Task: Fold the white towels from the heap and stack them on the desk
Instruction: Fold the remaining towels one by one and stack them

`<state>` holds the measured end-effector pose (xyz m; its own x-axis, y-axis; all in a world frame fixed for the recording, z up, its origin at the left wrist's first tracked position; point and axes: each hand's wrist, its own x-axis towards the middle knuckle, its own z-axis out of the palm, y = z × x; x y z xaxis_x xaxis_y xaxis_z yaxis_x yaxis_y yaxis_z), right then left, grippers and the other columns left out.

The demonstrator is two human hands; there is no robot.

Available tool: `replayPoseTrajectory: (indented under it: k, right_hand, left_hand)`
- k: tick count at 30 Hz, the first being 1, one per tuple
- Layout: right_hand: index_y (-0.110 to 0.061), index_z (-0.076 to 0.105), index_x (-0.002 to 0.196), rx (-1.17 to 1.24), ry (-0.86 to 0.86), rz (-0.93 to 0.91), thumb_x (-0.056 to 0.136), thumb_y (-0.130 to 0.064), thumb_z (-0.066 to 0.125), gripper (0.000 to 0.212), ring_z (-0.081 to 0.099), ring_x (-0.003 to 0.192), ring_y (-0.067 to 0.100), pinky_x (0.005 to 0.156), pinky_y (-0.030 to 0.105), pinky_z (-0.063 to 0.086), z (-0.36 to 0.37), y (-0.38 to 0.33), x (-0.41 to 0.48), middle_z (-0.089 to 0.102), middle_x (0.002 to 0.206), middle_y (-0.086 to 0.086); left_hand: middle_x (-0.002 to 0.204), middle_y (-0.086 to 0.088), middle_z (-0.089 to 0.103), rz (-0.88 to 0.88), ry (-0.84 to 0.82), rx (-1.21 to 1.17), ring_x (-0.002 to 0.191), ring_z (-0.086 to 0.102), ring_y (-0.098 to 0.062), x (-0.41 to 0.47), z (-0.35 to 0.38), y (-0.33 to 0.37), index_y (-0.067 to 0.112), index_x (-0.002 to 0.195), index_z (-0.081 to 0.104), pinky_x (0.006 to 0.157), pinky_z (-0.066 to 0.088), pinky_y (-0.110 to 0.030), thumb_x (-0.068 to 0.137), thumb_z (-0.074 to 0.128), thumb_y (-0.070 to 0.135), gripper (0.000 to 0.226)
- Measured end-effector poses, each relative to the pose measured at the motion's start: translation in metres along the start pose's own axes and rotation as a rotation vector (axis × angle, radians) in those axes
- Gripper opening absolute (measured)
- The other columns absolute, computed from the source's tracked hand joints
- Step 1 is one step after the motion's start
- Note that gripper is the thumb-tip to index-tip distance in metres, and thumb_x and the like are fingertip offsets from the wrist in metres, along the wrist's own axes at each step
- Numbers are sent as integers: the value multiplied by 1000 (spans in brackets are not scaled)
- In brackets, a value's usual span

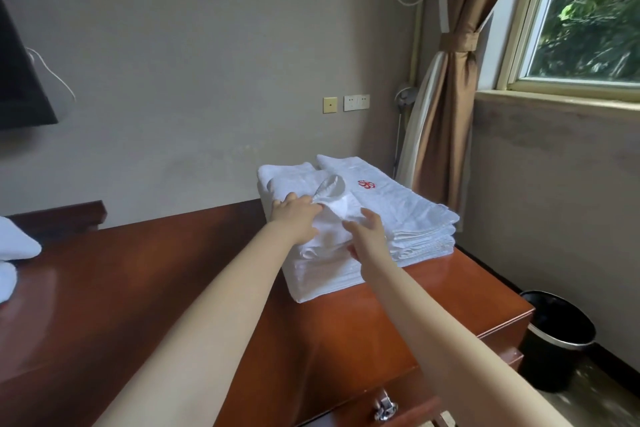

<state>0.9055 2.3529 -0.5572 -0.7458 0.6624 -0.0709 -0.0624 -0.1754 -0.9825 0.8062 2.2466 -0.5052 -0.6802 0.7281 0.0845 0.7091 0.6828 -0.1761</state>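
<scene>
Two stacks of folded white towels stand side by side at the far right end of the wooden desk (138,270). The right stack (408,215) carries a red emblem on top. On the left stack (318,274) lies a small white towel (337,208), partly bunched with a loose corner sticking up. My left hand (296,215) grips its left side. My right hand (369,236) touches its right edge with fingers relaxed. More white towels (15,246) lie at the desk's left edge.
A black waste bin (554,336) stands on the floor right of the desk. A tied brown curtain (446,107) hangs behind the stacks beside a window (588,10). A dark screen (20,80) is mounted on the wall at left. A drawer handle (384,407) shows at the bottom.
</scene>
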Motion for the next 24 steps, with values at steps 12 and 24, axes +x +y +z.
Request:
replayPoseTrajectory:
  k: [12, 24]
  right_hand:
    - [-17, 55, 123, -1108, 235, -585, 86, -26, 61, 39, 58, 87, 28, 68, 37, 51, -26, -17, 15, 42, 122, 7]
    - [-21, -2, 153, -698, -89, -463, 61, -33, 88, 130, 28, 140, 25, 102, 38, 37, 38, -64, 140, 32, 152, 2]
  left_hand:
    - [129, -2, 46, -6, 149, -12, 120, 38, -28, 11, -17, -5, 33, 134, 46, 102, 32, -45, 89, 41, 5, 54]
    - [109, -1, 50, -26, 468, -8, 111, 39, -24, 91, -57, -62, 35, 126, 52, 97, 22, -36, 76, 44, -5, 64]
